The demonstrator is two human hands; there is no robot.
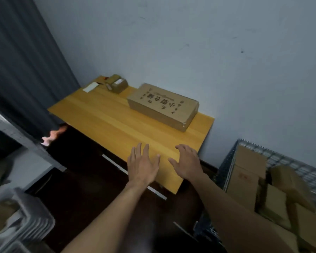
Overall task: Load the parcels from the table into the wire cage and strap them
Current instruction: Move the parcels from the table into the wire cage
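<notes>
A person stands at a wooden table (102,114) pushed against a pale blue-grey wall (208,42). Both bare arms reach forward over the table's near edge. The left hand (143,166) and the right hand (187,164) hover side by side, palms down, fingers spread and relaxed, holding nothing.

On the far side of the table lies a long flat cardboard parcel (162,105) with dark printed characters on top, well apart from the hands. At the far left corner sits a small taped parcel (117,84), and just beside it a flat white slip (90,87).

To the right of the table stands the wire cage (281,157), already holding several cardboard boxes (248,176) stacked unevenly. A dark curtain (22,70) hangs on the left.
</notes>
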